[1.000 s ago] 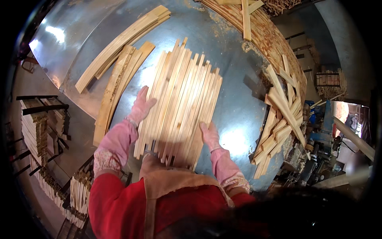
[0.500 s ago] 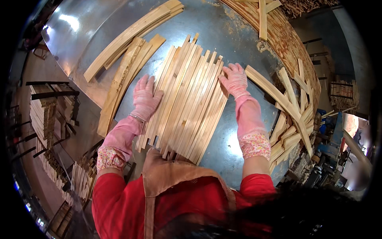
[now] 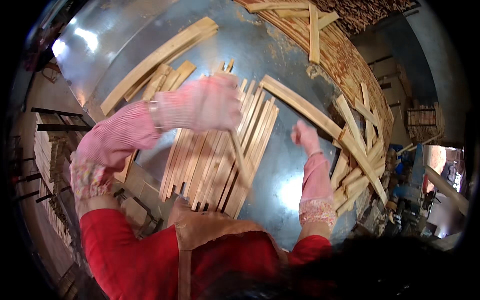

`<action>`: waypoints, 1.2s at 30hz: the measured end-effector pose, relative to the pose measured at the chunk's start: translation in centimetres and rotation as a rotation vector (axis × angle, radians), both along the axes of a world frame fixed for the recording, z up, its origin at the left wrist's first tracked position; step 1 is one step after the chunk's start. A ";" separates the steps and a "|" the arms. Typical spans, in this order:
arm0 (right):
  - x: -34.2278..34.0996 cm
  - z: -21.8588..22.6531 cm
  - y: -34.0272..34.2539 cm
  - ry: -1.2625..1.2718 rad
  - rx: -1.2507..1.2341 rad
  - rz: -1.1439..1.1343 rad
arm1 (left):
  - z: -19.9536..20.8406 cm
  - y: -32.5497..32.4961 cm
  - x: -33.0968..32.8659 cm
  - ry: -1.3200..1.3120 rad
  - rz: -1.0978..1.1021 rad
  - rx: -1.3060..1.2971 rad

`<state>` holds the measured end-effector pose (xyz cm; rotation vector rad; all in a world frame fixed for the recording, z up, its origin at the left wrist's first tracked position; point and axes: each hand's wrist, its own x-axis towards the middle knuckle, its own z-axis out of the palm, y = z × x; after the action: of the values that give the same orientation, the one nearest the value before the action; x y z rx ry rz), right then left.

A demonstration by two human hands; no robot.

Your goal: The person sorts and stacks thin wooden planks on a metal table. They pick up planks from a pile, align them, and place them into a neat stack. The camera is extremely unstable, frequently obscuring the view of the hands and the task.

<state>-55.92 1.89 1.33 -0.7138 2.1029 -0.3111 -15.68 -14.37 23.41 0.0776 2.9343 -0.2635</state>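
Slim pale wooden strips (image 3: 200, 157) lie side by side in a flat bundle on the metal table in front of me, their near ends uneven. Above the bundle, my left hand (image 3: 212, 104), in a pink glove and smeared by motion, is closed round a single wooden strip (image 3: 240, 156) that slants down across the others. The glove hides part of the bundle's far half. To the right of the strips, over bare metal, my right hand (image 3: 306, 137) is closed in a loose fist, with nothing showing in it.
Long boards (image 3: 160, 57) rest at the far left of the metal table (image 3: 280, 170). On the right, a long board (image 3: 300, 107) reaches toward a heap of crossed wood pieces (image 3: 362, 175). Racks of stacked wood (image 3: 50, 155) stand on the floor at left.
My left hand has lifted off the bundle's left side and swung right over it, now gripping one strip. My right hand has left the bundle's right edge, closing and moving right and nearer.
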 end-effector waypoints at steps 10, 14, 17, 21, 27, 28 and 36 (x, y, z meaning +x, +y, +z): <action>-5.8 -4.6 -4.3 1.001 -0.034 0.571 | -14.6 4.5 24.4 0.305 1.818 0.293; -6.7 -3.4 -5.2 0.932 0.177 0.698 | -22.1 6.9 29.0 0.144 1.743 0.165; -6.3 -2.3 -4.4 0.762 0.131 0.630 | -23.4 7.3 28.8 0.086 1.900 0.392; -6.9 -5.5 0.0 0.370 -0.091 0.280 | -23.1 6.4 27.9 0.074 1.876 0.413; 12.8 -8.0 6.3 0.265 -0.164 0.385 | -22.4 7.3 21.9 0.332 1.292 0.629; 17.1 -7.6 7.0 0.159 -0.288 0.155 | -23.2 7.4 19.9 0.209 1.233 0.812; 16.0 -13.8 6.1 -0.094 -0.459 -0.137 | -29.9 6.1 12.0 0.909 1.275 1.940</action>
<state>-39.94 8.01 -12.48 -0.7991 2.0109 -0.9060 -3.66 -8.27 -6.47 -1.6767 1.6634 2.8807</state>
